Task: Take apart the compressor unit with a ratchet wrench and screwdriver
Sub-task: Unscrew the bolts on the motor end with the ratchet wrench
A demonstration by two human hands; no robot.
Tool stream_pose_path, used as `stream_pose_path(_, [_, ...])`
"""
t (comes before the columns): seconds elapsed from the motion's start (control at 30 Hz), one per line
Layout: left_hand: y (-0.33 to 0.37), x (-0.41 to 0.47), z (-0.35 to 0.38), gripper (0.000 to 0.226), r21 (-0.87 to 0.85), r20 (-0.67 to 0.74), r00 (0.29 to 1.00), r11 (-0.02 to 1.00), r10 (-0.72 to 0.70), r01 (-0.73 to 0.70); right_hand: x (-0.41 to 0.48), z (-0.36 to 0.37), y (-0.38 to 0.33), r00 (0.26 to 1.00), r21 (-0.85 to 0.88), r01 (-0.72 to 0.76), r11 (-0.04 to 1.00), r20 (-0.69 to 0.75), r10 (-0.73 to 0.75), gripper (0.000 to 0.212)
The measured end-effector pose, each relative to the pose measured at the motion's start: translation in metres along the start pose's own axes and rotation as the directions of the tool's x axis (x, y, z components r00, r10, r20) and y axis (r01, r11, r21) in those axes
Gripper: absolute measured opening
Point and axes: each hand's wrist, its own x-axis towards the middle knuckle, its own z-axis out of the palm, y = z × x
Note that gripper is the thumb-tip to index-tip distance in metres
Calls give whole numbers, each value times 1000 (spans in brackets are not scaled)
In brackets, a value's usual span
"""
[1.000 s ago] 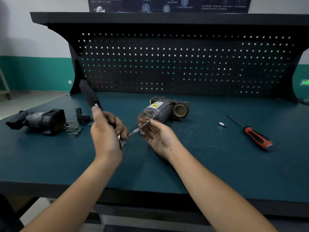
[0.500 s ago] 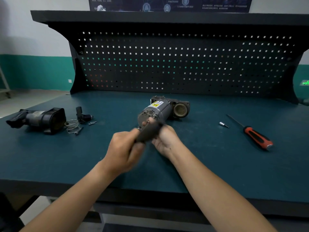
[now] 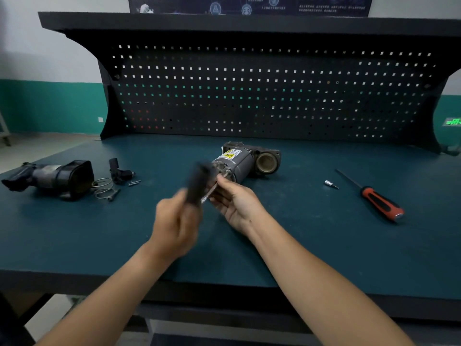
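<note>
Closest to the camera, both forearms reach in over the front edge of the dark teal bench (image 3: 311,250). The left hand (image 3: 174,222) is pretty blurry, but its fingers are wrapped around the black handle of the ratchet wrench (image 3: 198,182), which sticks up and away from the fist. Just to its right, the right hand (image 3: 235,203) sits palm-up, with the thin metal extension bar (image 3: 210,192) pinched between thumb and fingers. The far end of the bar goes right up to the near end cap of the compressor unit (image 3: 240,162). Can't tell exactly which bolt it's on.

The compressor lies on its side around the middle of the bench, with a yellow warning label on top and a round port facing out on its right end.

Off to the right, well apart from the hands, a small socket bit (image 3: 330,184) lies near a screwdriver (image 3: 381,203) with a red and black handle. Over on the left there's a black housing part (image 3: 59,177), a wire spring clip (image 3: 103,187) touching it, a small black fitting (image 3: 118,171) and a couple of loose screws (image 3: 134,182).

Behind everything is a black pegboard (image 3: 249,91) with a shelf on top, and a dark poster (image 3: 249,5) above that.
</note>
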Motion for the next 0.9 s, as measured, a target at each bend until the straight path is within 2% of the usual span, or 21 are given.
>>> stream_pose_path(0.03, [-5,0,-4,32,162,178,967,963,184,-213,0,0,0,1000,-10,-1,1000,-8,1,13])
stream_pose_path(0.07, [-10,2,-7,31,240,303,912,904,277,-354,1,-1,1,1000,-18,-2,1000,-16,2,12])
stream_pose_path(0.1, [-13,3,-9,31,266,351,885,873,307,-408,1,0,1,1000,-19,-5,1000,-20,5,11])
stream_pose_path(0.13, [-11,3,-9,29,261,322,901,887,291,-380,1,0,1,1000,-9,-9,1000,-17,9,12])
stream_pose_path(0.17, [-5,3,-6,27,244,223,951,932,216,-269,0,0,1,1000,6,-13,1000,-12,13,14])
stream_pose_path(0.2, [1,3,-3,29,142,66,996,988,57,-65,0,1,1,1000,19,-20,1000,-7,20,17])
stream_pose_path(0.23, [6,3,1,35,-45,-96,984,988,-151,148,0,2,0,999,34,-32,999,1,32,19])
stream_pose_path(0.3, [13,11,5,42,-402,-265,824,834,-500,377,-1,2,-3,998,69,-56,996,22,54,21])
stream_pose_path(0.37, [10,23,4,46,-546,-322,694,725,-644,419,-1,2,-4,998,74,-48,996,35,46,21])
stream_pose_path(0.43, [6,29,1,49,-616,-353,615,669,-706,415,-1,2,-4,999,36,-28,999,40,26,22])
stream_pose_path(0.5, [3,26,-2,48,-598,-336,646,685,-686,416,-1,2,-4,999,-23,-18,1000,34,18,26])
stream_pose_path(0.57, [2,21,-3,45,-515,-271,777,768,-568,382,-1,0,-3,1000,-80,-15,997,17,16,26])
stream_pose_path(0.63, [0,17,-10,44,-227,-104,972,957,-210,183,1,0,-2,1000,-106,-9,994,4,10,25])
stream_pose_path(0.67, [-2,19,-14,44,-24,65,998,1000,2,0,2,0,-2,1000,-98,-6,995,-1,6,25])
stream_pose_path(0.7, [-6,22,-17,41,121,225,957,970,181,-211,3,1,-2,1000,-79,-4,997,-2,4,24])
stream_pose_path(0.73, [-10,25,-22,35,188,333,908,926,254,-328,3,2,-2,1000,-61,-2,998,-5,2,23])
stream_pose_path(0.77, [-12,26,-25,28,206,373,884,904,281,-374,4,3,-2,1000,-59,2,998,-7,-2,22])
stream_pose_path(0.8, [-10,25,-23,22,210,328,906,915,266,-345,3,3,-1,1000,-78,3,997,-14,-4,21])
stream_pose_path(0.83, [-4,24,-20,22,211,211,963,954,169,-214,3,3,-1,1000,-102,4,995,-28,-7,21])
stream_pose_path(0.87, [2,24,-15,29,94,24,999,995,-32,30,2,2,0,999,-118,2,993,-39,-7,21])
stream_pose_path(0.9, [6,25,-9,38,-120,-154,950,959,-272,256,1,3,1,999,-118,-3,993,-46,-2,23])
